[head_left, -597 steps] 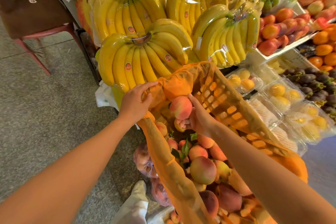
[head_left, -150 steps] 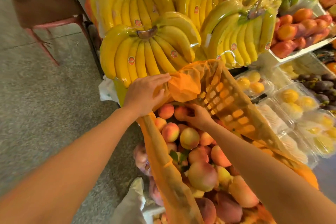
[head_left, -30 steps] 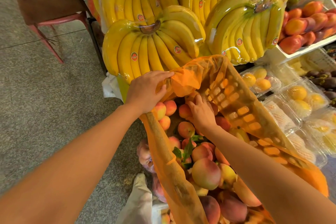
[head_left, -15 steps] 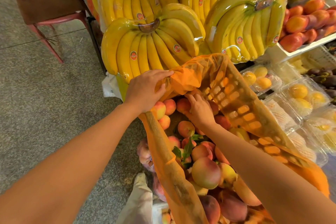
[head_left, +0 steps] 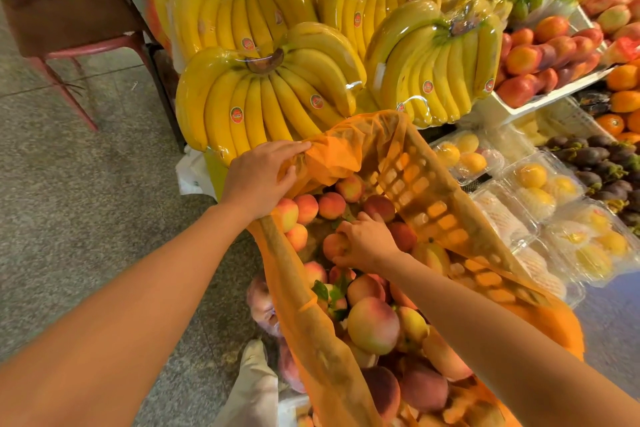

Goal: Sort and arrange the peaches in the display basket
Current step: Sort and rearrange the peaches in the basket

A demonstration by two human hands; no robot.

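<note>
Right hand (head_left: 367, 243): fingers curled round a small peach (head_left: 334, 247), low in the far half of the display basket (head_left: 426, 199).
Left hand (head_left: 261, 177): grips the bunched orange liner (head_left: 332, 158) at the far left corner and holds it up off the fruit.
Peaches: a neat row (head_left: 330, 205) lies against the far end, and a loose heap (head_left: 372, 324) lies nearer the person.
Risk, fruit: the peaches look soft, so a hard squeeze or a drop onto the row would likely bruise them. Pulling one from the heap may let its neighbours roll.
Risk, liner: if the grip slips, the cloth would likely fall over the row.
Edges: the lattice wall is close on the right hand's right. Wrapped bananas (head_left: 263, 97) sit just beyond the left hand.
Room: there is a small gap between row and heap. Clamshell boxes (head_left: 464, 158) crowd the right side, and open floor (head_left: 86, 218) lies to the left.
</note>
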